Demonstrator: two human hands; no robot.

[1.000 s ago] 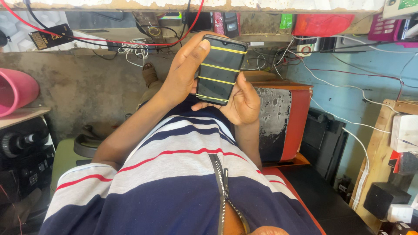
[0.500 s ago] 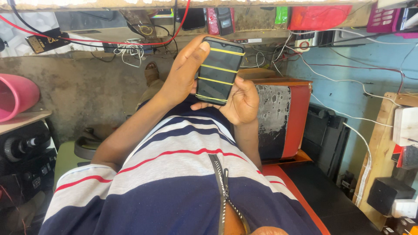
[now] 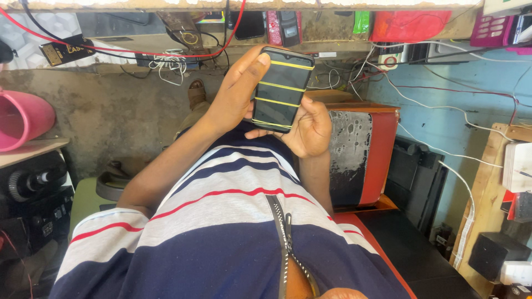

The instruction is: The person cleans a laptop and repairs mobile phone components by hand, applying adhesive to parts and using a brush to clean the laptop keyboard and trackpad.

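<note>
A black phone [image 3: 282,88] with several yellow rubber bands stretched across its dark screen is held up in front of me, above my striped, zipped shirt [image 3: 233,232]. My left hand [image 3: 235,94] grips its left edge, thumb near the top corner. My right hand [image 3: 310,130] cups the lower right corner from beneath, fingers curled under the phone. Both hands touch the phone. My sandalled foot [image 3: 197,94] shows beyond my left arm.
A cluttered bench [image 3: 138,41] with cables, small phones and a red pouch [image 3: 407,25] runs across the top. A pink bucket [image 3: 22,119] and black equipment [image 3: 33,205] stand at the left. A red-and-grey box [image 3: 363,155] sits at the right, with wooden boards [image 3: 487,188] beyond.
Both hands keep the same hold on the phone. Only the view has shifted slightly.
</note>
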